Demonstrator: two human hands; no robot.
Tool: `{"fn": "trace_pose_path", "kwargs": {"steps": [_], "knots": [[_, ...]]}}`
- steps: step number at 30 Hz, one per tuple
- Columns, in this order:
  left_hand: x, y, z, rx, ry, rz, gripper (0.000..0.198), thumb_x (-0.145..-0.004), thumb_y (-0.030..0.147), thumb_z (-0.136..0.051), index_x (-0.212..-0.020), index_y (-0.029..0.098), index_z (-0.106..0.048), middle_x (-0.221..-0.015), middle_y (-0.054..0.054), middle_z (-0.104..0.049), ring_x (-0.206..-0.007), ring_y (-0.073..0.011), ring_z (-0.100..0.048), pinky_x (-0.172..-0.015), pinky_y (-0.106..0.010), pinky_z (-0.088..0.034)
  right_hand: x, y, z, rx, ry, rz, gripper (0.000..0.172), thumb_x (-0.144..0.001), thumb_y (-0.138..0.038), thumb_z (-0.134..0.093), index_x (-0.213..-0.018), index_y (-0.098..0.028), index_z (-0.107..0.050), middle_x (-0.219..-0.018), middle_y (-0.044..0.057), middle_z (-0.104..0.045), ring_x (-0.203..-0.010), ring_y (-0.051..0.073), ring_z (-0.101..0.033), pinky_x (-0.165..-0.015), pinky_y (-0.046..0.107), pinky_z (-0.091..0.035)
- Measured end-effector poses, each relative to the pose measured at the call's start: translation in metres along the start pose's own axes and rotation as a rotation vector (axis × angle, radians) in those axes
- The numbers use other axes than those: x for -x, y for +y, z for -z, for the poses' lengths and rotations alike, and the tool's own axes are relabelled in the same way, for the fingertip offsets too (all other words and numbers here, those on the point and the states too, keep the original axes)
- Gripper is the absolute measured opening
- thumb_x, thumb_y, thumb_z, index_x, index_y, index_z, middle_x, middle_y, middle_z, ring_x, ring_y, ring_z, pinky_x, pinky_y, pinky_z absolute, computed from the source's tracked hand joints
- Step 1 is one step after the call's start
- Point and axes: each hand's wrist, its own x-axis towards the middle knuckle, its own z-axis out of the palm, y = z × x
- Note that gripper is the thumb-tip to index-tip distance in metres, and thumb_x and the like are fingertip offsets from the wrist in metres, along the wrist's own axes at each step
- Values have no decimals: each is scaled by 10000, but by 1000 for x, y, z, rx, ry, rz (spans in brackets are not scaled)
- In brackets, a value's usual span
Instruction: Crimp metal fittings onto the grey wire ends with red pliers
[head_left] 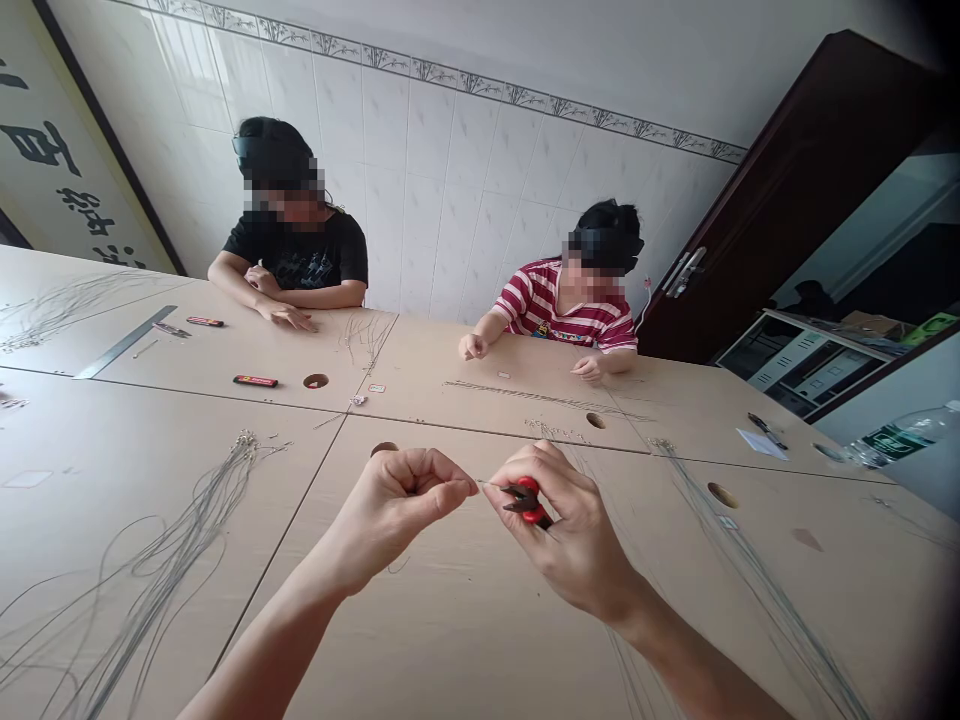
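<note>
My left hand point(405, 505) is closed above the middle of the table, its thumb and forefinger pinched on a thin cord point(487, 483). Only a short stretch of that cord shows between my two hands. Opposite it, my right hand point(577, 530) is wrapped round small red-handled pliers point(523, 499), whose dark jaws point left. The thumb and forefinger of this hand also meet at the cord's right end. Whether a small fitting sits on the cord is too fine to make out.
Long cord bundles lie left point(180, 530) and right point(765, 580). Across the table point(420, 640) sit a person in black point(322, 250) and a person in stripes point(555, 300). A steel ruler point(127, 342), a red-black knife point(255, 381), small metal pieces point(555, 431) and a bottle point(904, 435) lie around.
</note>
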Motion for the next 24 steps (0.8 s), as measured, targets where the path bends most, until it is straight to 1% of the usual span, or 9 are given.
{"fn": "trace_pose_path", "kwargs": {"steps": [6,13,18,24], "knots": [[1,2,0,9,-20,-17,228,-823,372,-620,-748,164,-675,-634,17,-434,-570,-95,-295,-477,-235,-214,1,1,0,-61,2,-33,261,-786,25,-563,-835,-230,-541,-742,-37,-568,-740,133,-475,-703,273,-386],[1,5,0,12,30,-59,232,-806,366,-632,-690,166,-633,-553,53,-340,-526,-82,-227,-473,-239,-173,1,-3,3,-146,-54,-112,162,-872,-98,-573,-779,-221,-521,-713,-39,-523,-694,111,-459,-631,244,-369],[-1,5,-3,31,29,-91,224,-816,351,-623,-703,158,-628,-570,47,-382,-534,-80,-244,-486,-239,-182,2,-7,4,-200,-87,-184,168,-901,-177,-559,-747,-213,-500,-704,-35,-500,-683,110,-444,-631,247,-367],[1,1,-6,11,19,-101,235,-834,359,-616,-714,159,-633,-578,50,-365,-535,-79,-232,-486,-241,-180,2,-11,5,-217,-73,-213,176,-906,-195,-538,-735,-213,-500,-692,-32,-478,-682,114,-442,-615,251,-354]]}}
